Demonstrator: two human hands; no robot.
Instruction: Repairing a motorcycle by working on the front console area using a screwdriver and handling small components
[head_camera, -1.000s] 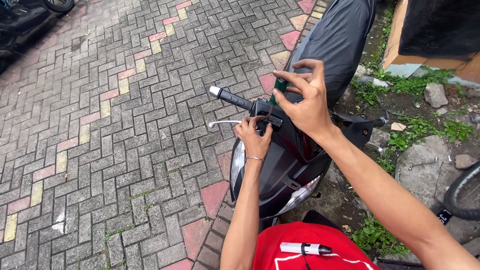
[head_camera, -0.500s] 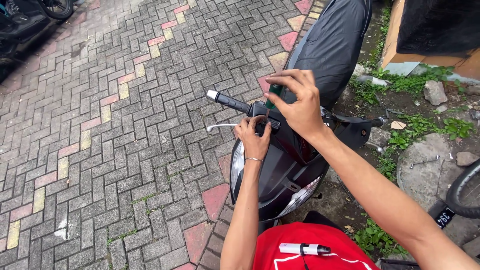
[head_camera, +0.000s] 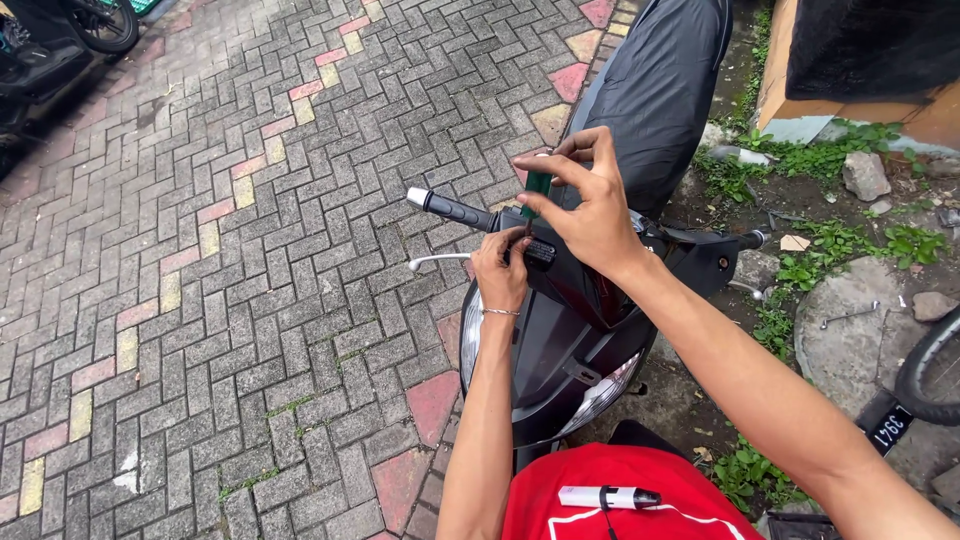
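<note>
A black scooter (head_camera: 560, 350) stands before me, seen from its front. My right hand (head_camera: 590, 205) is shut on a green-handled screwdriver (head_camera: 535, 190), held upright with its tip down at the switch housing beside the handlebar grip (head_camera: 450, 210). My left hand (head_camera: 500, 270), with a thin bracelet on the wrist, presses its fingers against that housing just below the screwdriver tip. A silver brake lever (head_camera: 440, 260) sticks out to the left under the grip. The tip itself is hidden between my fingers.
Patterned paving bricks (head_camera: 230, 280) cover the ground to the left. Dirt, weeds and stones (head_camera: 865, 175) lie on the right, with a bicycle tyre (head_camera: 930, 370) at the edge. Another parked motorbike (head_camera: 60, 40) sits top left. A white marker (head_camera: 605, 497) rests on a red surface below.
My right hand has lowered and closed over the screwdriver, bringing it down to the switch housing. My left hand stays on the housing.
</note>
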